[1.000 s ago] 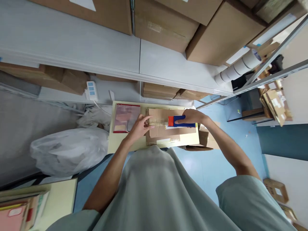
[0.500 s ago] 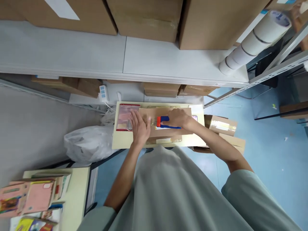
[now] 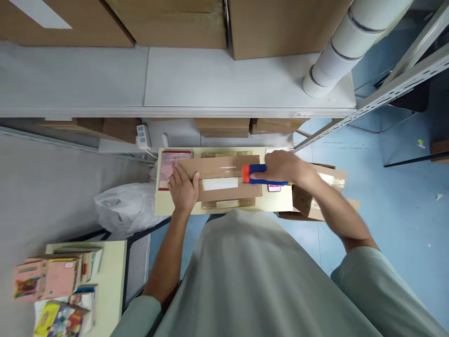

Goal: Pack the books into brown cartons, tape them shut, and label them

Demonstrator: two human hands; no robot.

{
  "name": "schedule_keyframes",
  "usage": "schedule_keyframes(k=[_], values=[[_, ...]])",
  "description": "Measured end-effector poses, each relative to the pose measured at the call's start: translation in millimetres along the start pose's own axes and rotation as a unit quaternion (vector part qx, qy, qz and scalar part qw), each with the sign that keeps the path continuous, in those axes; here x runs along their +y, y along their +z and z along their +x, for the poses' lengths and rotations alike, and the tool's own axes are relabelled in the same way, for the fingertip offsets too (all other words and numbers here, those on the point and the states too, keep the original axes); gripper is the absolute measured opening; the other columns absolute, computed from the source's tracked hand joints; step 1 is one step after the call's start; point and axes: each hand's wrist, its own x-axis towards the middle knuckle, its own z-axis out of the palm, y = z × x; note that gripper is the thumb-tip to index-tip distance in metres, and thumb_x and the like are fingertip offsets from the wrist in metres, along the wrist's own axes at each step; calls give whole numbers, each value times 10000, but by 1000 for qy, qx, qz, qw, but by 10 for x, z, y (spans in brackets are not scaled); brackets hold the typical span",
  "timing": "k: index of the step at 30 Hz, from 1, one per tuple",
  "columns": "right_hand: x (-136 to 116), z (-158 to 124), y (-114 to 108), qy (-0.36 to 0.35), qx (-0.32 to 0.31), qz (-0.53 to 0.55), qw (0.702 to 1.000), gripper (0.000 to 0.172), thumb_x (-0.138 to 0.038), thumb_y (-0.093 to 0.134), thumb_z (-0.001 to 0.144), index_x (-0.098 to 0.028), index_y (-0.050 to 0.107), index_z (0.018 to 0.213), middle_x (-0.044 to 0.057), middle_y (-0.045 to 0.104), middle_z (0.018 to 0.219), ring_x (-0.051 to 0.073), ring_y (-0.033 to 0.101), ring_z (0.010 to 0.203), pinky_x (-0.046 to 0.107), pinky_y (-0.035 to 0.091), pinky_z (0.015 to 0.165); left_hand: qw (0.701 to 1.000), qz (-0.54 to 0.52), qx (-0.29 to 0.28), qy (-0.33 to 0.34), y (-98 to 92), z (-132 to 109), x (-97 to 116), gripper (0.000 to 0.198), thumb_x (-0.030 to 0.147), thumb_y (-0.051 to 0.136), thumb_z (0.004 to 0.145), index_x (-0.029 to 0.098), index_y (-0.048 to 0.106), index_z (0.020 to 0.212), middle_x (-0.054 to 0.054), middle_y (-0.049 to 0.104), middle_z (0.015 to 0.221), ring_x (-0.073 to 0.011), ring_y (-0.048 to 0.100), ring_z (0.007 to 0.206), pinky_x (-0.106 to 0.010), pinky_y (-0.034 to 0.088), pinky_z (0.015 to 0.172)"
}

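Observation:
A long cardboard box [image 3: 231, 189] with a white label [image 3: 220, 183] lies on a narrow cream table [image 3: 280, 203]. My left hand [image 3: 184, 188] rests on the box's left end with its fingers spread. My right hand [image 3: 280, 167] is wrapped round a blue and red tool [image 3: 257, 174], which is over the box's right end. Another taped box [image 3: 247, 202] shows from beneath the first. To the left lies a pink, red-edged item [image 3: 166, 171]; a phone-like item [image 3: 274, 188] is below my right hand.
Large cartons [image 3: 280, 28] and a stack of white rolls [image 3: 336, 56] stand on the grey shelf [image 3: 224, 93] ahead. A white plastic bag [image 3: 122, 206] and books [image 3: 61, 278] are at left. Open cartons [image 3: 308, 201] sit right of the table.
My right hand and the tool have moved right along the box to its right end. My left hand has shifted to the box's left end. The white label is now uncovered.

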Motion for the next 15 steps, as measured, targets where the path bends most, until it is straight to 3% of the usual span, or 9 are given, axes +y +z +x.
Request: schedule_keyframes(k=[3,6,11,15], values=[[674,-231,-44,59,-50,10,997,620,-756,670,991,-164,788,853,127,761,755,262,726,729,341,462,672,1000,-3,3,-7,1,9,6,1031,748,365,1096,-68,294,1723,-400,380,1731,-507,394,1620,-700,300,1330],[1031,-252,10,67,-86,33,993,645,-774,641,1000,-178,760,784,99,733,688,224,676,642,345,435,660,999,-19,15,-21,-2,21,-16,1089,782,442,1063,-73,280,1719,-415,380,1718,-506,379,1632,-680,297,1341],[1027,52,276,63,-65,4,996,679,-803,668,967,-139,808,948,161,787,831,285,734,771,354,461,702,998,-23,11,-52,-27,43,-21,1105,776,541,1028,-90,323,1679,-426,432,1669,-503,407,1623,-628,331,1344],[877,243,498,65,-19,-9,998,682,-758,704,970,-113,819,1158,221,822,1027,353,782,977,369,516,819,993,3,-6,-122,-82,68,33,1059,702,663,979,-47,376,1670,-393,579,1570,-518,593,1467,-645,455,1244]])
